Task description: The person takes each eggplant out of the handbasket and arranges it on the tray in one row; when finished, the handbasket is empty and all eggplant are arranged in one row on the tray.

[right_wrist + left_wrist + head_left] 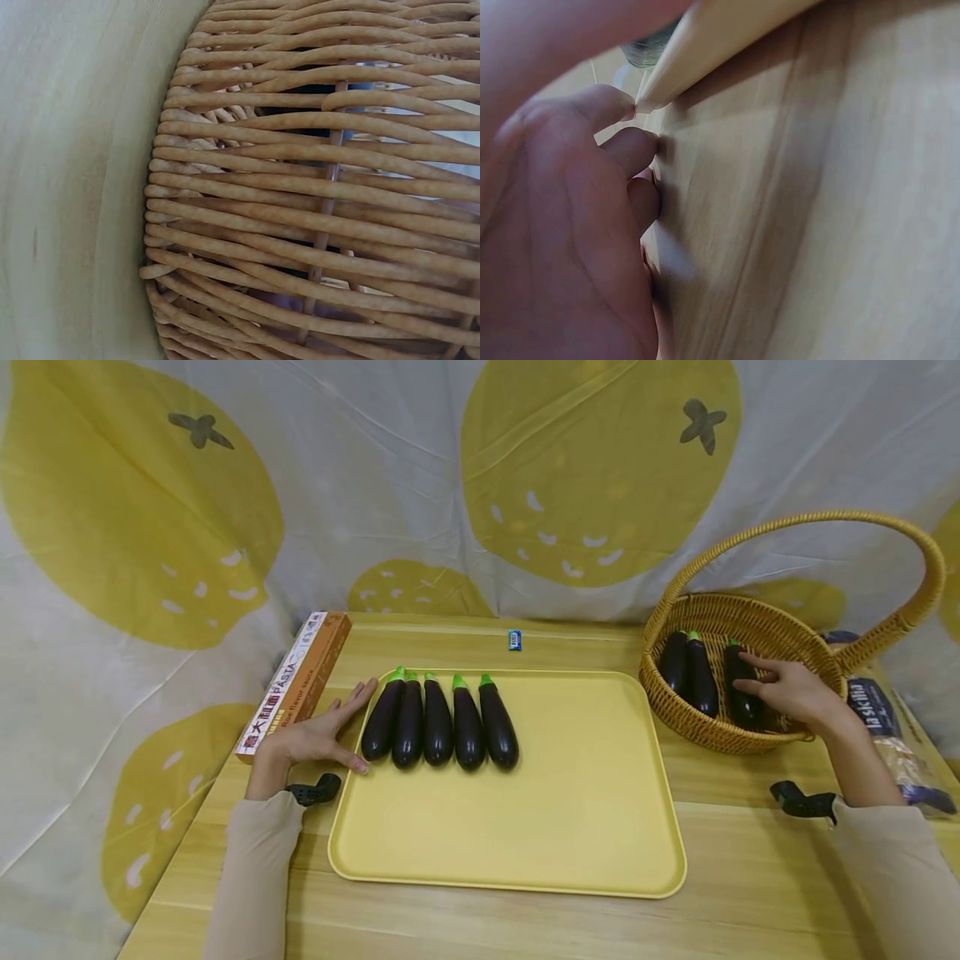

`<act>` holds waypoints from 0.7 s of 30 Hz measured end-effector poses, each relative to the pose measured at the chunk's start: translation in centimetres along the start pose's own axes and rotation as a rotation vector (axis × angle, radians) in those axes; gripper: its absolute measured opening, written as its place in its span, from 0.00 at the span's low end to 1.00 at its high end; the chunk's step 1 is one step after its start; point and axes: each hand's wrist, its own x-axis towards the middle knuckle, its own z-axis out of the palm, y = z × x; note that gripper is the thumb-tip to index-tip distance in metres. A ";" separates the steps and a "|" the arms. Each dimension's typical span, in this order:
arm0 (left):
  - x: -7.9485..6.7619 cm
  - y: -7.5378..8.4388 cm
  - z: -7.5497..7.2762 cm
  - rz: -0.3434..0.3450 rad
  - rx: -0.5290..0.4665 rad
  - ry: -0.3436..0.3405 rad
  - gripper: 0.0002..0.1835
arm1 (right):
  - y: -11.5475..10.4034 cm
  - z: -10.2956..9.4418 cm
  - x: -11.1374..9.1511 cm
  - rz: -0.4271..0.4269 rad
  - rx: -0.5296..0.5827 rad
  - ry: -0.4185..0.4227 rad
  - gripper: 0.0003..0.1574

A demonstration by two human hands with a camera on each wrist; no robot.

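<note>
In the head view my right hand (797,695) reaches into a wicker basket (750,741), its fingers and thumb gripping an eggplant (737,664) there. Two more eggplants (702,681) lie to the left of it in the basket. My left hand (318,735) is spread at the upper left edge of a yellow tray (570,835), with the thumb on the rim. Beside it, several eggplants (437,722) lie in a row on the tray, green stems pointing away. From the right wrist, only the woven basket wall (315,195) shows clearly, hiding most of the hand.
A pasta box (296,681) lies left of the tray, close to my left hand. Behind the tray is a small blue packet (514,640). A plastic bag of food (888,727) lies right of the basket, whose tall handle (817,517) arches over it. A lemon-print cloth (420,468) hangs behind.
</note>
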 end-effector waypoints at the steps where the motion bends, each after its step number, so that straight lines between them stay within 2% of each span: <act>1: 0.0 0.0 0.0 -0.001 0.001 0.000 0.76 | 0.0 0.0 -0.1 -0.008 0.002 -0.003 0.47; 9: 0.0 0.0 0.0 0.013 0.011 0.000 0.75 | -0.1 0.1 -0.2 -0.015 0.122 -0.036 0.43; 14: 0.0 0.0 0.0 0.008 0.015 0.002 0.76 | 0.0 -0.3 -0.4 -0.015 0.152 -0.049 0.44; 21: 0.0 0.0 0.0 0.001 0.009 0.004 0.76 | -0.2 -1.2 -1.5 -0.059 0.256 -0.040 0.41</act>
